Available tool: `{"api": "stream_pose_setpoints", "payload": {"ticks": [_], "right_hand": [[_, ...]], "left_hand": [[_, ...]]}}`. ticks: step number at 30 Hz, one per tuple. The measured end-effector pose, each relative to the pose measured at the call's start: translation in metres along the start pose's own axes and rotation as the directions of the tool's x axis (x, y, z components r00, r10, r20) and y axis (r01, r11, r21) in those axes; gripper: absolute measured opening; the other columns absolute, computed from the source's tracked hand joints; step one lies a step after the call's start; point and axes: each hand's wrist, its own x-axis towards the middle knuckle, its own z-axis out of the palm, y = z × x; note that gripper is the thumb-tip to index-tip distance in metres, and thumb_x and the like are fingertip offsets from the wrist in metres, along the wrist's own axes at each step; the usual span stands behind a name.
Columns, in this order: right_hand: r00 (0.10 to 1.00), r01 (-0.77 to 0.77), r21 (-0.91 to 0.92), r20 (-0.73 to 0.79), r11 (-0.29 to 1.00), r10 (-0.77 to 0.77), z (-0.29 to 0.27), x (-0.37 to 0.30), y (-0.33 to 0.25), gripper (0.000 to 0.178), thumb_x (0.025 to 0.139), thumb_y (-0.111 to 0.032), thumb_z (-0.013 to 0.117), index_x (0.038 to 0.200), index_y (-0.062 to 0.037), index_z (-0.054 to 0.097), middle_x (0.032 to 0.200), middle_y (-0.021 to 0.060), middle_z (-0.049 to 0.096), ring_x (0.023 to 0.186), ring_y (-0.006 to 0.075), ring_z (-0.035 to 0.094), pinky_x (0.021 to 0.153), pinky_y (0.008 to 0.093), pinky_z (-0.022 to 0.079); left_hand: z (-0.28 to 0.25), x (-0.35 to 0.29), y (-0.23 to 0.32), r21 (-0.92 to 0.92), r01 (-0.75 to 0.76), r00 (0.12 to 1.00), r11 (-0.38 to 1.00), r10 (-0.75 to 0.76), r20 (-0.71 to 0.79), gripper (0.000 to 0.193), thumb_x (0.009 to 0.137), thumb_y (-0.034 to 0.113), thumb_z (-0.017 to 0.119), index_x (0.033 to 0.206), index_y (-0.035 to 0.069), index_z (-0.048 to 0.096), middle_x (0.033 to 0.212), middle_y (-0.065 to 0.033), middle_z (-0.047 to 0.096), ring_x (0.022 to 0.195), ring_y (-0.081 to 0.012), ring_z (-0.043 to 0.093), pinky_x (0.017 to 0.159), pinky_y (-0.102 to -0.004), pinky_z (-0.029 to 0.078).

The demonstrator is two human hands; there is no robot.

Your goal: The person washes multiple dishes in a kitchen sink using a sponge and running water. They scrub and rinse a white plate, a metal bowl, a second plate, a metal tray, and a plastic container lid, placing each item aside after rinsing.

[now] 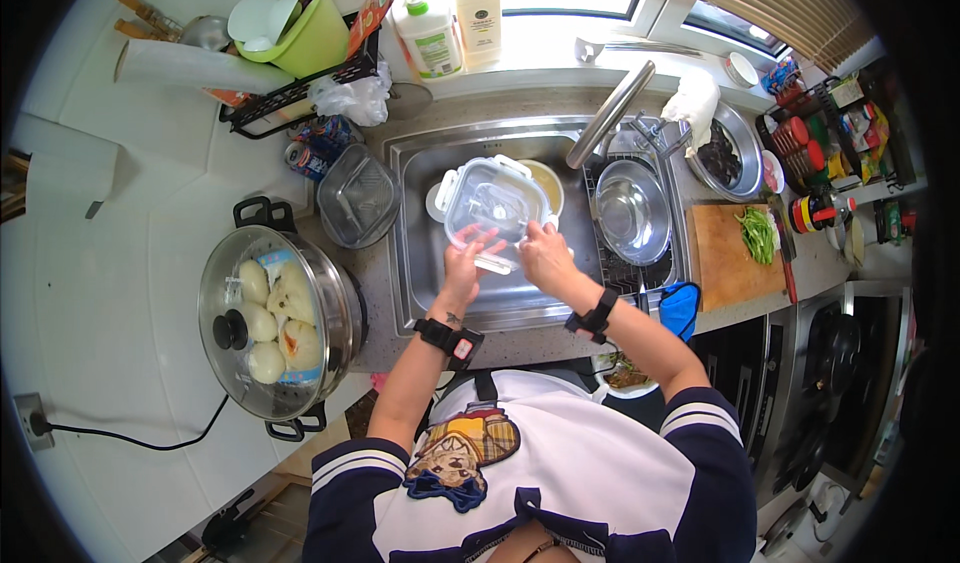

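Note:
A clear food container lid (490, 198) with white locking clips is held tilted above the sink (420, 288). My left hand (468, 263) grips its near left side, some fingers showing through the clear plastic. At the near right edge, the fingers of my right hand (548, 260) are curled closed against the lid; their tips are partly hidden. Beneath the lid a pale yellow bowl (550, 185) sits in the sink, largely covered from view. A clear square container (358, 198) stands on the counter just left of the sink.
Left is a steamer pot (270, 333) with buns under its glass lid. Over the sink's right side, a metal bowl (632, 213) rests on a rack (600, 168) beside the faucet (612, 113). A cutting board (725, 263) holds chopped greens (757, 235); a knife (788, 263) lies alongside.

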Motion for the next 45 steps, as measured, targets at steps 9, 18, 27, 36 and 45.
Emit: {"api": "stream_pose_setpoints", "payload": {"ticks": [9, 18, 27, 36, 45], "right_hand": [[0.915, -0.284, 0.635, -0.045, 0.719, 0.401, -0.004, 0.040, -0.024, 0.024, 0.077, -0.017, 0.074, 0.086, 0.0044, 0.069, 0.075, 0.0202, 0.068, 0.072, 0.0355, 0.069, 0.067, 0.0405, 0.054], [0.969, -0.068, 0.486, -0.177, 0.871, 0.175, 0.003, 0.017, -0.014, 0.011, 0.075, -0.007, 0.070, 0.084, -0.0023, 0.071, 0.085, 0.0151, 0.065, 0.082, 0.0356, 0.065, 0.075, 0.0429, 0.054], [0.965, 0.261, 0.052, -0.036, 0.964, -0.260, -0.021, 0.024, 0.057, 0.011, 0.071, -0.002, 0.068, 0.079, -0.0086, 0.067, 0.093, 0.0048, 0.063, 0.095, 0.0261, 0.061, 0.080, 0.0412, 0.050], [0.927, -0.326, 0.625, 0.065, 0.709, 0.369, -0.020, 0.023, 0.049, 0.039, 0.075, -0.017, 0.080, 0.107, -0.0010, 0.063, 0.089, 0.0134, 0.071, 0.082, 0.0238, 0.071, 0.073, 0.0350, 0.056], [0.727, -0.572, 0.774, 0.326, 0.270, 0.605, -0.030, 0.105, 0.172, 0.085, 0.077, -0.010, 0.078, 0.149, -0.0031, 0.034, 0.109, 0.0132, 0.069, 0.099, 0.0211, 0.065, 0.095, 0.0348, 0.048]], "left_hand": [[0.014, 0.005, -0.023, 0.136, -0.088, 0.995, 0.987, 0.093, -0.032, 0.032, 0.104, 0.020, 0.046, 0.132, 0.006, 0.047, 0.116, -0.0080, 0.061, 0.101, -0.0158, 0.063, 0.075, -0.0299, 0.058], [0.011, 0.010, 0.004, 0.131, -0.113, 0.994, 0.985, 0.114, 0.000, 0.044, 0.107, 0.041, 0.036, 0.128, 0.003, 0.048, 0.123, -0.0158, 0.061, 0.109, -0.0278, 0.065, 0.084, -0.0415, 0.061], [-0.016, 0.015, 0.012, -0.024, 0.106, 0.991, 0.994, -0.104, 0.086, 0.043, 0.107, 0.038, 0.037, 0.115, -0.001, 0.052, 0.116, -0.0214, 0.063, 0.102, -0.0455, 0.067, 0.080, -0.0539, 0.061], [-0.007, 0.025, -0.003, 0.046, 0.054, 0.998, 0.998, -0.052, -0.041, 0.028, 0.102, 0.019, 0.051, 0.121, -0.001, 0.046, 0.119, -0.0208, 0.062, 0.106, -0.0441, 0.066, 0.079, -0.0556, 0.061], [-0.024, 0.019, -0.026, -0.027, 0.194, 0.981, 0.981, -0.194, 0.002, 0.025, 0.102, 0.018, 0.053, 0.121, 0.003, 0.048, 0.123, -0.0180, 0.061, 0.107, -0.0404, 0.066, 0.079, -0.0501, 0.063]]}}
